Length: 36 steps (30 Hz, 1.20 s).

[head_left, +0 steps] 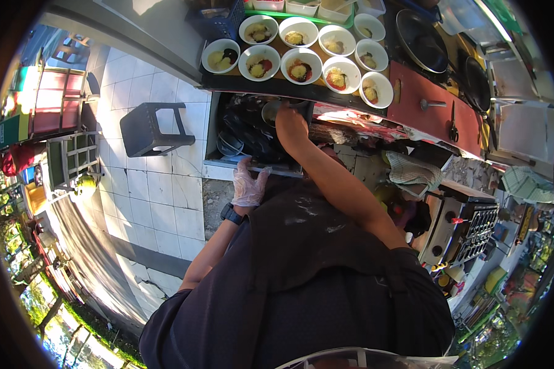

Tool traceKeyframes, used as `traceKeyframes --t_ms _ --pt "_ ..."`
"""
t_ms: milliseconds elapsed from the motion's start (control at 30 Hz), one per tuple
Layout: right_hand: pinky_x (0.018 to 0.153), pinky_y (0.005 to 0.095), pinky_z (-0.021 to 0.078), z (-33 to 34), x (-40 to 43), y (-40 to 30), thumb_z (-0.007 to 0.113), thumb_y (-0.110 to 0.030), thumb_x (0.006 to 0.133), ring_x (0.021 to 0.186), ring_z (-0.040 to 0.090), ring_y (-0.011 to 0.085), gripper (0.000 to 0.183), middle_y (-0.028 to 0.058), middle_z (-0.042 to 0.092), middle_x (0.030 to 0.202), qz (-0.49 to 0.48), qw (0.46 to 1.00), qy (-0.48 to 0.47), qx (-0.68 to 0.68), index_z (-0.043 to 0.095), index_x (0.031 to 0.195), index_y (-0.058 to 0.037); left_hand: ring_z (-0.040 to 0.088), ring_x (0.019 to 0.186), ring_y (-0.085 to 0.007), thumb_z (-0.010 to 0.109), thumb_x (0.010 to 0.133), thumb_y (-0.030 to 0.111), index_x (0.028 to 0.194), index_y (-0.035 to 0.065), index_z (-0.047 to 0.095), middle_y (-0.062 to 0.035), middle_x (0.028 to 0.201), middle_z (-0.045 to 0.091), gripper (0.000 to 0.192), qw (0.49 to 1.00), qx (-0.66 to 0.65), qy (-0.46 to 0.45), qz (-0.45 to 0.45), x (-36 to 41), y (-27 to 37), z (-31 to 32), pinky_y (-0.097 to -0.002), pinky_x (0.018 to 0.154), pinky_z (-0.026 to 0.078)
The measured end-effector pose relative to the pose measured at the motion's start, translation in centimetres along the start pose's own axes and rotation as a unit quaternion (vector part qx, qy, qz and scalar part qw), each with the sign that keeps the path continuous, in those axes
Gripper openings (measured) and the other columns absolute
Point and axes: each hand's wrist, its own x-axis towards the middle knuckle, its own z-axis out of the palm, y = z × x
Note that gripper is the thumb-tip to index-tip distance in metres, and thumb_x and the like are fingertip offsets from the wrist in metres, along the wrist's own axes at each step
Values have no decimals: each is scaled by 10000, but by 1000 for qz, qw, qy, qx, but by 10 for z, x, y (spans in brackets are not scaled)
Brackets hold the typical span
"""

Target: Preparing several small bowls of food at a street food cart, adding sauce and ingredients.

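My left hand (249, 184), in a clear plastic glove with a watch at the wrist, rests at the front edge of a pulled-out drawer (211, 127). Into this drawer reaches my bare right hand (292, 124), at a round container (270, 112) whose contents are unclear. The fingers are partly hidden, so their grip cannot be told. Dark plastic bags (247, 129) and a clear bowl (230, 143) lie in the drawer too. Above it, on the counter, stand several white bowls (303, 65) holding yellow paste with red and dark sauces.
A red cutting board (413, 108) bears a metal tool (432, 104) and scissors (453, 124). Black pans (422, 41) sit behind it. A black plastic stool (141, 129) stands on the tiled floor at left. A checked cloth (413, 170) and a gas stove (466, 230) are at right.
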Motion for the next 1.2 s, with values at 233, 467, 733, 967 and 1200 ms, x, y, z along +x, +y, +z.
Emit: traceKeyframes --t_ms 233,467,733,967,1200 --pt "751 525 652 29 42 30 488 -161 1041 1002 773 379 392 262 733 1151 -37 988 -11 -153 621 1318 83 624 1132 -409 769 930 381 1398 -44 513 -278 1258 633 682 1000 20 16 16 2 -4 4 -487 971 501" --pt "816 465 648 44 51 40 598 -88 957 1003 777 359 215 222 768 1050 -58 975 45 -209 788 1026 -16 634 1101 -421 771 933 433 1390 -39 517 -281 1183 666 704 999 13 35 33 5 0 4 -490 953 507" --pt "844 455 641 26 55 30 675 -114 963 1128 755 329 223 172 772 1205 -37 971 -31 -235 801 1141 -65 598 1066 -391 781 921 432 1402 -14 517 -240 1218 662 707 993 -13 86 75 0 3 6 -485 946 503" --pt "793 508 638 27 52 36 618 -152 967 1015 774 380 233 226 774 1068 -111 956 10 -270 787 1054 -19 628 947 -336 803 905 434 1414 7 513 -257 1138 604 725 993 -92 70 13 -3 16 -1 -450 844 536" --pt "966 483 594 12 45 2 1022 -418 527 1302 647 316 960 131 630 1469 -51 912 -146 -379 701 1367 -82 619 941 -347 808 892 430 1413 8 507 -269 1104 611 735 994 -88 64 17 -3 9 -1 -458 833 533"
